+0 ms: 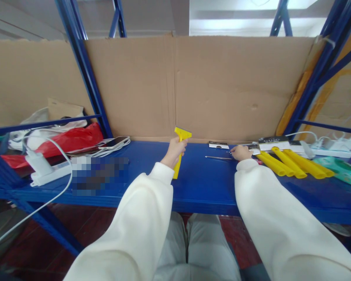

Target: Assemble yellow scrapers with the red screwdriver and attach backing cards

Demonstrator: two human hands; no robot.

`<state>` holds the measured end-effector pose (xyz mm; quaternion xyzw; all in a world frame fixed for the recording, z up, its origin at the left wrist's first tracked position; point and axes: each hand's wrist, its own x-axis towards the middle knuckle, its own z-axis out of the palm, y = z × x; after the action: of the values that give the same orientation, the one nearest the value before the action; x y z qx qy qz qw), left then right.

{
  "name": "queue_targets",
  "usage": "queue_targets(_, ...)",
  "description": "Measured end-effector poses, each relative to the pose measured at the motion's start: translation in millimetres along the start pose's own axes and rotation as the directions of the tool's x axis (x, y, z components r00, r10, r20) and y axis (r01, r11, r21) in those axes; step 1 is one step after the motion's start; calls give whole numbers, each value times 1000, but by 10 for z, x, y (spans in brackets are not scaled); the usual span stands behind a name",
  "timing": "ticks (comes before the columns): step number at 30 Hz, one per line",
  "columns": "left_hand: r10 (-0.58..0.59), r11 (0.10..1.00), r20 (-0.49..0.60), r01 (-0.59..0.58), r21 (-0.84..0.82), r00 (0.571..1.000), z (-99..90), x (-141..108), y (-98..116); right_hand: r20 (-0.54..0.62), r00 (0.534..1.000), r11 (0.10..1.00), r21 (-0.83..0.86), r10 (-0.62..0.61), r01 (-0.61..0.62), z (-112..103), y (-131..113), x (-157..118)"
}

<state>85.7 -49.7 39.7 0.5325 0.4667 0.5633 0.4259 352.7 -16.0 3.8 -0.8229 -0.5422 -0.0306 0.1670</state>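
Observation:
My left hand (174,151) is wrapped around the handle of a yellow scraper (183,133), held upright above the blue shelf top with its wide head up. My right hand (241,152) is at the shelf surface, fingers closed together at its left side; what they pinch, if anything, is too small to make out. A thin metal rod (218,158) lies just left of those fingers. Behind it is a small black-and-white packet (218,145). Several yellow tube-like handles (295,163) lie to the right of my right hand, beside black-and-white packages (273,143).
Cardboard (222,86) closes off the back between blue posts (89,74). At left are a white power strip (51,173) with its cord, a red bag (70,140) and a phone (115,142) on a coiled cable. A green pack (341,171) and another power strip (333,151) lie far right.

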Motion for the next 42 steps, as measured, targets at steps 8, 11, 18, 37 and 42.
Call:
queue_targets(8,-293,953,119,300,-46,949,49,-26,-72,-56,998,995,-102,-5,-1,78,25,71)
queue_targets(11,-315,947,142,320,-16,939,66,-30,-100,-47,999,991,-132,-20,14,74,8,65)
queue_targets(18,-314,949,158,304,82,936,132,-67,-90,-34,999,985,-170,-28,22,63,-52,41)
queue_targets(37,-372,923,182,342,174,910,130,-92,-58,91,980,973,-133,-175,186,14,-222,-18)
queue_targets(42,-392,919,209,372,128,896,89,-62,-83,116,967,961,-138,-225,240,-26,-270,-77)
